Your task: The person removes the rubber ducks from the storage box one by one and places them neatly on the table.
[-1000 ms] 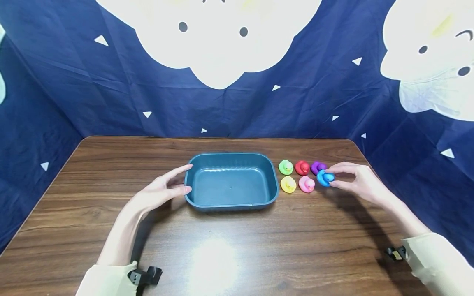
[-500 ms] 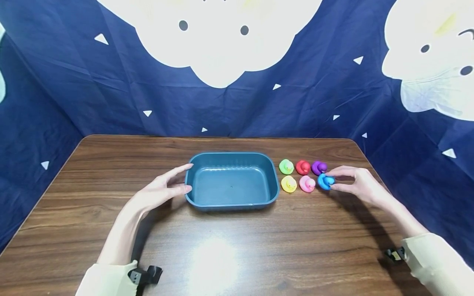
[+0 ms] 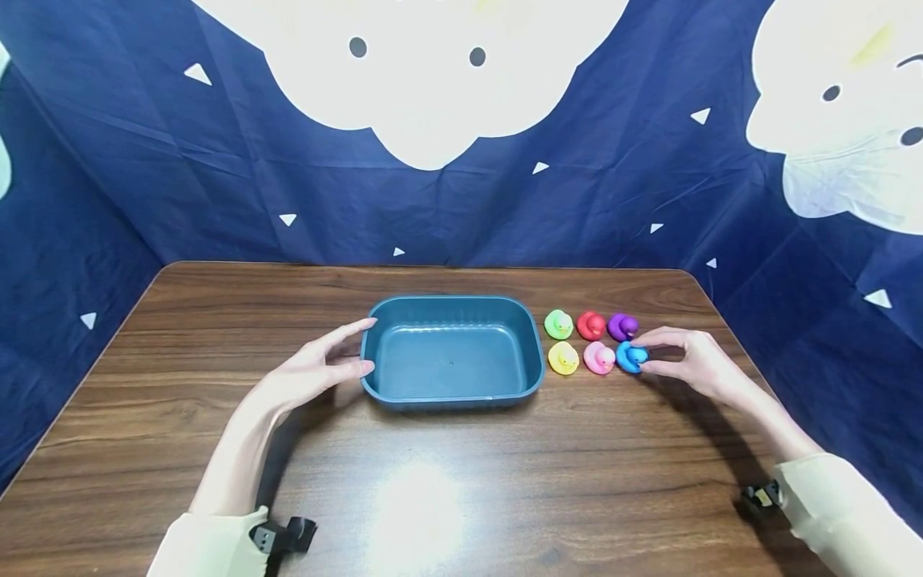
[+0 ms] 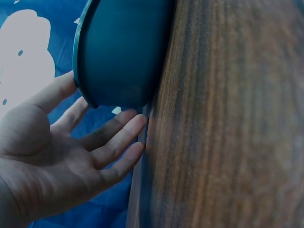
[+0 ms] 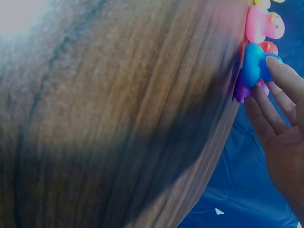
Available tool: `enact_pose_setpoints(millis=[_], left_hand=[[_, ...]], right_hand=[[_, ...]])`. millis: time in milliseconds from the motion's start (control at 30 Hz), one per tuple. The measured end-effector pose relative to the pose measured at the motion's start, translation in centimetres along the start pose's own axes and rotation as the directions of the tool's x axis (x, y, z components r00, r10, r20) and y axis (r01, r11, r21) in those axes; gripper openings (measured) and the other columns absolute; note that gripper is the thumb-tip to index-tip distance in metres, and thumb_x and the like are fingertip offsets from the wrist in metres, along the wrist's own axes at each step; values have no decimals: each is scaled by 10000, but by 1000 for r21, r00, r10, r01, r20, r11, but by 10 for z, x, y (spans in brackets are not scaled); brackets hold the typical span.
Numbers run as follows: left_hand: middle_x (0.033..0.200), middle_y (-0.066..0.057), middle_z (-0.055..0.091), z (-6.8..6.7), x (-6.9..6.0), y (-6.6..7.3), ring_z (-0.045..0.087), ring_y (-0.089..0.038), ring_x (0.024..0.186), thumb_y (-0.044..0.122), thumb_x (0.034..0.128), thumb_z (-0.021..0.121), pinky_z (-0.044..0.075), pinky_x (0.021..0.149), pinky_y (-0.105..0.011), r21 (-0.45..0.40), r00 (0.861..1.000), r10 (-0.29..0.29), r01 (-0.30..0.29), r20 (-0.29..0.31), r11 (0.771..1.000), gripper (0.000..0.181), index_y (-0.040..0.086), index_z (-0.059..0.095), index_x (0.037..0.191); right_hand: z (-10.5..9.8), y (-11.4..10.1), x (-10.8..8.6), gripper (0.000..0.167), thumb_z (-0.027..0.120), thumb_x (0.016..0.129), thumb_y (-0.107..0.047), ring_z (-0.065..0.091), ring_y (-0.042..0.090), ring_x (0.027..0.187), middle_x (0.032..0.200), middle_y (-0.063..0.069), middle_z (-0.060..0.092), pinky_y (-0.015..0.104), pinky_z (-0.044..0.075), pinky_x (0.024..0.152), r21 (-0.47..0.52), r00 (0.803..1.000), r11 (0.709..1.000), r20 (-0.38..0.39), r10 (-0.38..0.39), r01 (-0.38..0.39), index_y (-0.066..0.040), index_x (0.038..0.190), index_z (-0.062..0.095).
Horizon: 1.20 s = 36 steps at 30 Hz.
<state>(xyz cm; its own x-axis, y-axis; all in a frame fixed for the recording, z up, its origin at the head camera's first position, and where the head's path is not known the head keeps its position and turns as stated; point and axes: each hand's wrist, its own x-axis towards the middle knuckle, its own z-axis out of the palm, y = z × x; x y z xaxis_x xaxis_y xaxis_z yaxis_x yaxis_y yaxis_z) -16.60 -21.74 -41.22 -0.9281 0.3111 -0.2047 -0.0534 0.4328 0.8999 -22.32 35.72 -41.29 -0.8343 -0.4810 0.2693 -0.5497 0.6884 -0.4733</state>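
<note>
A blue rubber duck [image 3: 631,357] sits on the table at the right end of the front row, just right of a pink duck [image 3: 599,358]. My right hand [image 3: 695,365] pinches it between thumb and fingers; the right wrist view shows the thumb [image 5: 284,76] on its head. Behind stand a purple duck [image 3: 623,326], a red duck [image 3: 591,325] and a green duck [image 3: 558,324]. The yellow duck [image 3: 564,358] is nearest the teal plastic bin [image 3: 453,399]. With thumb and fingers spread and relaxed, my left hand [image 3: 310,375] touches the bin's left rim.
The bin stands mid-table with nothing inside. Its right wall is close to the ducks. The wooden table [image 3: 461,473] reaches back to a dark blue cloth backdrop [image 3: 461,216] with white cloud shapes. A bright glare lies on the front of the table.
My right hand has brought the blue duck down and slightly toward me, from overlapping the purple duck to a spot in line with the pink one. The left hand and bin have stayed put.
</note>
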Motion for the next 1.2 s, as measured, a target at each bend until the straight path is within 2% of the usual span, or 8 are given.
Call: enact_pose_setpoints(millis=[333, 633, 967, 1100, 1200], left_hand=[[1600, -215, 429, 0, 0, 0, 406, -394, 1495, 347, 995, 677, 345, 1205, -578, 6, 1000, -1, 1, 0, 1000, 746, 247, 298, 1630], [1604, -206, 427, 0, 1, 0, 405, -385, 1498, 323, 1002, 671, 347, 1206, -578, -5, 1000, -2, 2, 1, 1000, 729, 262, 302, 1627], [1625, -178, 418, 0, -2, 0, 414, -376, 1503, 343, 1002, 671, 338, 1215, -585, 13, 1000, 31, -31, -4, 999, 736, 279, 295, 1632], [1624, -148, 431, 0, -3, 0, 442, -347, 1492, 343, 1003, 673, 354, 1206, -547, 22, 999, 42, -42, -9, 999, 735, 307, 290, 1629], [1621, -129, 441, 0, -3, -1, 471, -327, 1476, 354, 998, 681, 395, 1179, -437, 28, 999, 48, -48, -17, 998, 735, 319, 297, 1624]], right_hand=[[3, 4, -2, 320, 861, 799, -49, 544, -241, 1080, 1085, 97, 789, -14, 381, 942, 10, 1000, 1000, -10, 14, -14, -99, 1106, 788], [6, 9, -3, 334, 865, 795, -41, 559, -232, 1071, 1059, 82, 794, 20, 441, 910, 26, 999, 1000, -30, 11, -10, -105, 1111, 781], [8, 8, -5, 350, 853, 809, -31, 570, -214, 1076, 1088, 111, 783, 27, 475, 897, 65, 999, 998, -25, 25, -23, -74, 1145, 765], [7, 7, -6, 378, 869, 791, -39, 567, -216, 1079, 1101, 109, 779, 11, 455, 911, 63, 999, 998, -38, 27, -25, -87, 1152, 769], [6, 5, -7, 390, 878, 784, -45, 591, -191, 1068, 1110, 103, 780, 29, 475, 906, 78, 997, 995, -52, 59, -55, -97, 1156, 772]])
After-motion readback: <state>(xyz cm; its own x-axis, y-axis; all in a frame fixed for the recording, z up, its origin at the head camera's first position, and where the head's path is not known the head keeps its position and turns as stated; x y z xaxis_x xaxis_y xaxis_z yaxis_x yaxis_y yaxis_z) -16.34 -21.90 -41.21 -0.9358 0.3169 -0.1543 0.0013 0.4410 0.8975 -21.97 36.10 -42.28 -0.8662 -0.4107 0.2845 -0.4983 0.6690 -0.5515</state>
